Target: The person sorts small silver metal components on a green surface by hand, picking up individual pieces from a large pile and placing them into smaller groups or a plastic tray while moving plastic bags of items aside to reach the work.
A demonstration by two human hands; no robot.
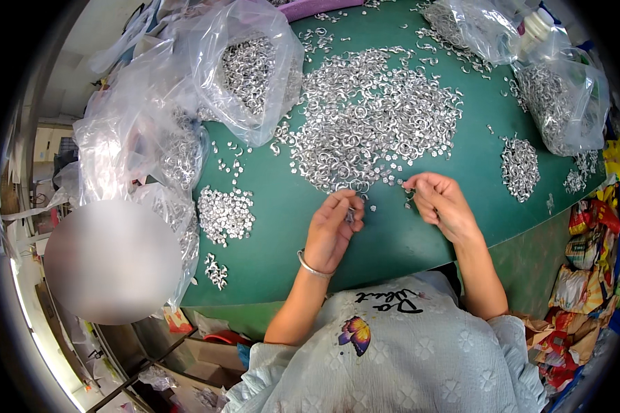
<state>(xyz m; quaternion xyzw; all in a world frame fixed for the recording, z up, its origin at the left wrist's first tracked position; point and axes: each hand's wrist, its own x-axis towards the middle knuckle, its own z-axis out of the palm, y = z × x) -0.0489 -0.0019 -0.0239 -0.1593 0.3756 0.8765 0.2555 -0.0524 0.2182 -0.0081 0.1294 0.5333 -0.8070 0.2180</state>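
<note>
My left hand (334, 230) is curled at the near edge of a big pile of small silvery metal pieces (365, 117), many of them hook-shaped. A bit of shiny metal shows between its fingers, which are closed around it. A silver bangle (313, 266) circles that wrist. To the right, my right hand (444, 206) is closed in a pinch, thumb against forefinger, just off the pile's near right edge. Whatever its fingertips hold is too small to make out. A few tiny silvery pieces lie on the green tabletop (399, 241) between and beside the hands.
Clear plastic bags of metal pieces stand at the back left (248, 76) and far right (558, 103). Smaller heaps lie left (225, 215) and right (520, 168). A white bottle (536, 27) is at the back right. Colourful packets (579, 275) pile beyond the table's right edge.
</note>
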